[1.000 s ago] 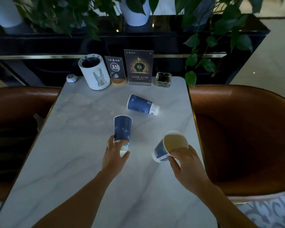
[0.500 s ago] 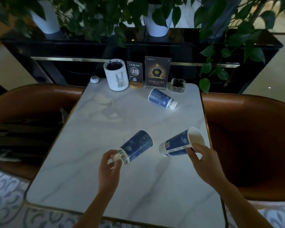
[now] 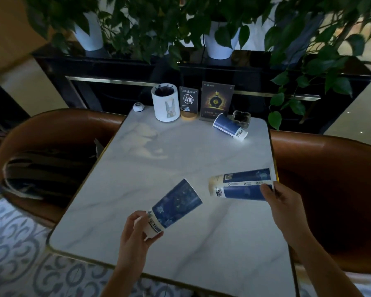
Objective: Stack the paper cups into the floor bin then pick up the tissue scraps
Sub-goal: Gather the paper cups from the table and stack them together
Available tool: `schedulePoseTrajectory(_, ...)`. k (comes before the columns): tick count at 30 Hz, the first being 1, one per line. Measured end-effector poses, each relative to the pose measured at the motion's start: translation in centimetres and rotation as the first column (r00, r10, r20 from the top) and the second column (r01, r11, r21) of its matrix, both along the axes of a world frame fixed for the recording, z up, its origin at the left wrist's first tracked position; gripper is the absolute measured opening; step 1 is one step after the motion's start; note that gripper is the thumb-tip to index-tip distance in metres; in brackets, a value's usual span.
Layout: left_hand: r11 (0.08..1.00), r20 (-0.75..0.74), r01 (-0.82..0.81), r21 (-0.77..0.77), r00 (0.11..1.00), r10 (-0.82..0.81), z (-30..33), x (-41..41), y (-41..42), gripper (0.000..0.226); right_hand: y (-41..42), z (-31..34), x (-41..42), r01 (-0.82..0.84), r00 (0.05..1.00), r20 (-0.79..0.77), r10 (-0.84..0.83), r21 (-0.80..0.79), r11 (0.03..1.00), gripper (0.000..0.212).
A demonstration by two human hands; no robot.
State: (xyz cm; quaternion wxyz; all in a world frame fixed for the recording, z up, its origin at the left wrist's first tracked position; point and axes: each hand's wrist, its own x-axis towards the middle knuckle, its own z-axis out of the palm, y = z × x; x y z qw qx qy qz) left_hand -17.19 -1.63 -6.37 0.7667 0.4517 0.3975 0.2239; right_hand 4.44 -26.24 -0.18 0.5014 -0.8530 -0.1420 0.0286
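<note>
Left hand (image 3: 135, 234) fingers pinch one paper cup (image 3: 174, 205) at its base; right hand (image 3: 284, 202) fingers clasp the second cup (image 3: 242, 186) near its rim. Third cup (image 3: 229, 126) lies well beyond. Light, crushable walls: grip gently.

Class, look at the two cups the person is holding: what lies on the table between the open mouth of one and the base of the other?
Nothing: the head view shows only bare marble table between the left-hand cup and the right-hand cup.
</note>
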Motion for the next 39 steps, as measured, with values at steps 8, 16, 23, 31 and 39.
schedulePoseTrajectory(8, 0.994, 0.098, 0.110, 0.027, 0.989, -0.112, -0.3, -0.2, 0.4, 0.027, 0.2, 1.2, -0.8, 0.014, 0.978, -0.206, 0.025, 0.183, 0.983, 0.014)
schedulePoseTrajectory(16, 0.973, 0.116, 0.197, 0.122, 0.970, -0.212, 0.0, -0.2, 0.3, 0.050, 0.3, 1.7, -1.5, -0.001, 0.961, -0.270, 0.063, 0.222, 0.975, 0.017)
schedulePoseTrajectory(23, 0.940, 0.096, 0.316, 0.131, 0.939, -0.329, 0.5, -0.5, 0.4, 0.067, 0.3, 1.3, -1.5, 0.032, 0.925, -0.374, 0.071, 0.260, 0.965, 0.018)
schedulePoseTrajectory(31, 0.854, -0.045, 0.420, 0.308, 0.902, -0.428, 1.9, 0.9, -0.7, 0.067, 1.8, 0.7, -2.7, -0.005, 0.905, -0.415, 0.099, 0.221, 0.975, 0.024)
schedulePoseTrajectory(39, 0.845, -0.025, 0.392, 0.364, 0.911, -0.412, 1.9, 2.0, -1.1, 0.066, 3.9, 0.6, -3.1, -0.040, 0.846, -0.503, 0.174, 0.265, 0.963, 0.031)
